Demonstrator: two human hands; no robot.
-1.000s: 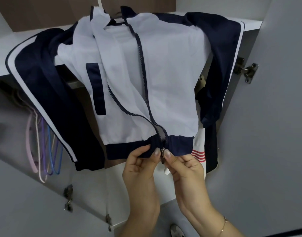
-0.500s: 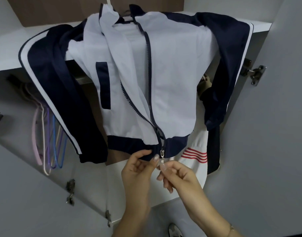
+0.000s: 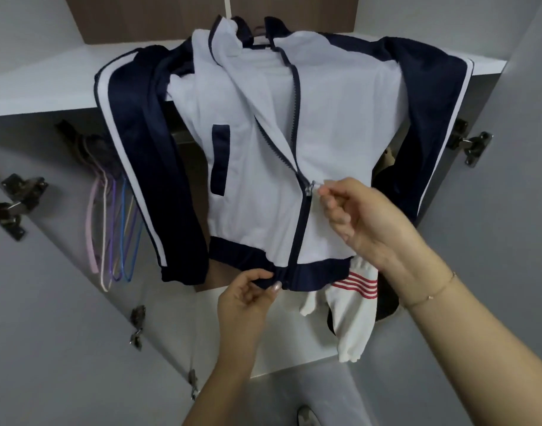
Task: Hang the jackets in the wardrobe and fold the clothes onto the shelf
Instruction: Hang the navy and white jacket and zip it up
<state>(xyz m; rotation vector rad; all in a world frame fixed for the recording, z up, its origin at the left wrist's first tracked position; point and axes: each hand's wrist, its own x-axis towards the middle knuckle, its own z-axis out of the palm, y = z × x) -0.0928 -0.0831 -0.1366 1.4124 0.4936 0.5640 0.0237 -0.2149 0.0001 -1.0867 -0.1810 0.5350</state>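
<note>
Wardrobe (image 3: 533, 210) open, jacket (image 3: 340, 124) hanging, right hand (image 3: 365, 216) pinching zipper (image 3: 310, 189)

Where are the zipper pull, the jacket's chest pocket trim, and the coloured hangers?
zipper pull (image 3: 309, 189), head view, on the metal slider.
chest pocket trim (image 3: 220, 159), head view, middle of the navy strip.
coloured hangers (image 3: 114, 229), head view, on the purple hanger's wire.
</note>
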